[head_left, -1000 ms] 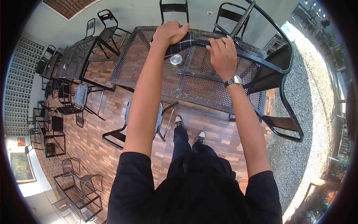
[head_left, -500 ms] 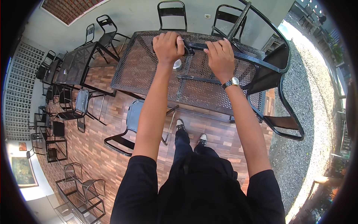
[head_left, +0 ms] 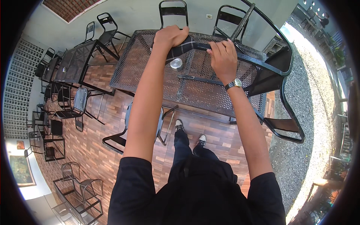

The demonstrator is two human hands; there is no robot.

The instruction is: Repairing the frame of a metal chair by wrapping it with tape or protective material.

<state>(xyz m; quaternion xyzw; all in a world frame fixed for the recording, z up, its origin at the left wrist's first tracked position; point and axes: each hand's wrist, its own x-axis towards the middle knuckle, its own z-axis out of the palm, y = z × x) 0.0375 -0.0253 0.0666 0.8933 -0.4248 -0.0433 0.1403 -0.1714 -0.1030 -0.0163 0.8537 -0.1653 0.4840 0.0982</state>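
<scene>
My left hand [head_left: 169, 38] is closed on a dark checked cloth [head_left: 179, 49] wrapped against a black metal bar at the table's far side. My right hand [head_left: 223, 59] curls its fingers over the same bar [head_left: 202, 47] to the right of the cloth. The bar belongs to black metal chair frames [head_left: 276, 69] lying tipped on the perforated metal table [head_left: 138, 67] and overhanging its right end. A small round silver container [head_left: 176, 64] rests on the tabletop just below the cloth.
Black chairs [head_left: 173, 13] stand behind the table; a grey-blue chair [head_left: 127, 116] is beneath my left forearm. More tables [head_left: 71, 63] and chairs line the left. A tiled floor [head_left: 90, 142] surrounds my feet; gravel [head_left: 300, 157] borders it at right, with a person [head_left: 324, 19] far back.
My left hand has swung from over the bar back up and slightly left, showing more cloth and the silver container again. My right hand stays on the bar.
</scene>
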